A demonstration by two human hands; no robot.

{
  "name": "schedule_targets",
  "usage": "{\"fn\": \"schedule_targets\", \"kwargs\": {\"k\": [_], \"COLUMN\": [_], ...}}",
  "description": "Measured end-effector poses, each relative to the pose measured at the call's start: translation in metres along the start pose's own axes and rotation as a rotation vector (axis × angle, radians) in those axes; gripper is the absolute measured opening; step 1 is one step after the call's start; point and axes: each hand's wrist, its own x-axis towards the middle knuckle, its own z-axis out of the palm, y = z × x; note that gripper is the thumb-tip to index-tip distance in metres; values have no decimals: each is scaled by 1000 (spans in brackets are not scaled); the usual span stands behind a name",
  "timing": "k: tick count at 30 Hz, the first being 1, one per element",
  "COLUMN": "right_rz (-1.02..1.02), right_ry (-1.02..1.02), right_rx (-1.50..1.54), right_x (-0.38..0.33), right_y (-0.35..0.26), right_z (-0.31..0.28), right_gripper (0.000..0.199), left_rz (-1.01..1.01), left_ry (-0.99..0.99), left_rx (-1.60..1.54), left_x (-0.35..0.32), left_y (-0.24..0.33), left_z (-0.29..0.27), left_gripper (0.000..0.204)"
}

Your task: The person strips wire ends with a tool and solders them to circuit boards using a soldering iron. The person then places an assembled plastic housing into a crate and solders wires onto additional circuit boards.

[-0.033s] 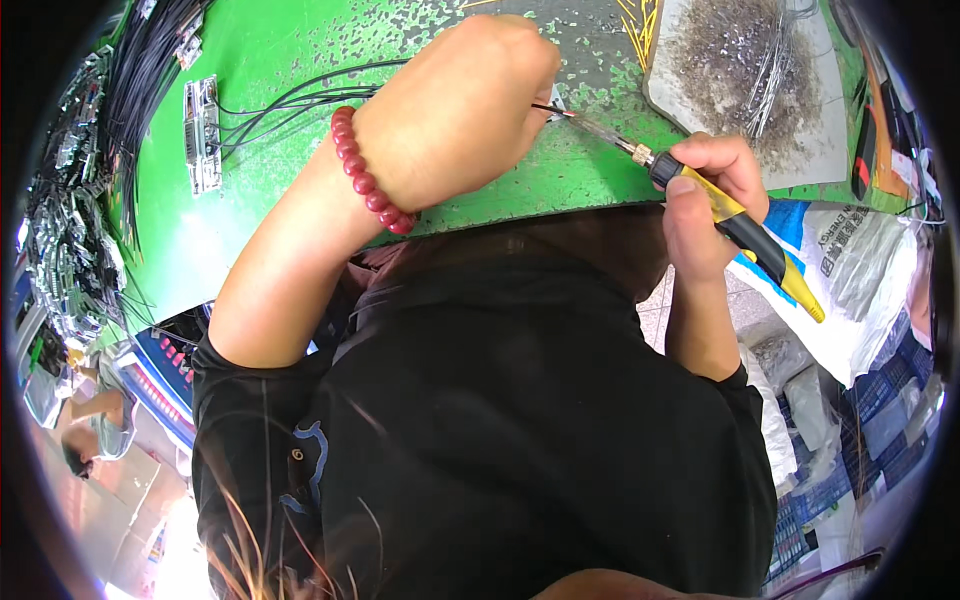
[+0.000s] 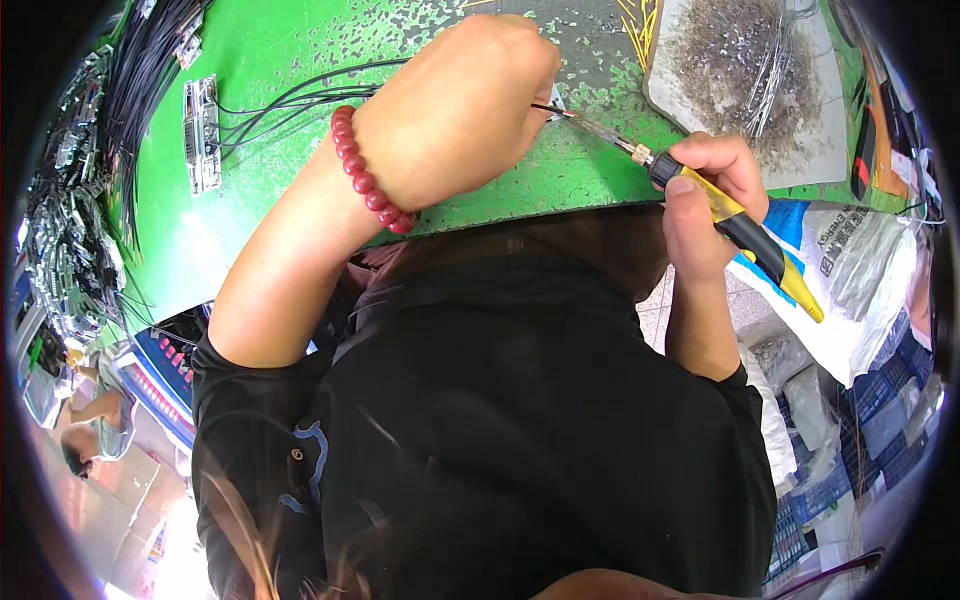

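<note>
My right hand (image 2: 712,205) is wrapped round the handle of a yellow and black soldering iron (image 2: 752,236). Its narrow tip points left and meets, or nearly meets, the bare end of a thin black wire (image 2: 545,107). That wire comes out from the closed fingers of my left hand (image 2: 470,105), whose back hides most of the grip. A small pale piece (image 2: 558,98) shows just beyond the fingertips. Left of my wrist, several black wires (image 2: 290,103) run from a silvery slotted metal part (image 2: 202,135) toward the left hand.
The worn green table (image 2: 270,210) curves round in front of me. A grey board (image 2: 690,85) with solder crumbs and silvery strands lies at the right. Yellow sticks (image 2: 640,30) rest beside it. Metal parts (image 2: 75,220) and black wires (image 2: 150,80) pile up left. Another person (image 2: 100,420) sits far left.
</note>
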Motion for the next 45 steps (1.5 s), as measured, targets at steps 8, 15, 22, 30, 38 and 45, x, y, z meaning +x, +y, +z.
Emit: {"fn": "schedule_targets", "kwargs": {"k": [8, 15, 22, 30, 38, 45], "right_rz": [-113, -46, -48, -68, -275, -167], "right_ry": [87, 39, -83, -25, -121, -46], "right_rx": [88, -32, -263, -349, -432, -459], "right_x": [0, 12, 31, 39, 44, 31], "right_y": [6, -13, -15, -4, -2, -5], "right_z": [-3, 14, 38, 40, 47, 43], "right_gripper": [17, 53, 32, 35, 39, 38], "left_rz": [35, 4, 16, -1, -39, -100], "left_ry": [10, -1, -21, -2, -3, -21], "left_rx": [24, 23, 20, 3, -102, -72], "left_x": [1, 0, 1, -1, -3, -6], "left_y": [-2, -2, -2, -3, 1, 1], "left_z": [1, 0, 0, 0, -6, -7], "left_gripper": [6, 7, 7, 8, 10, 10]}}
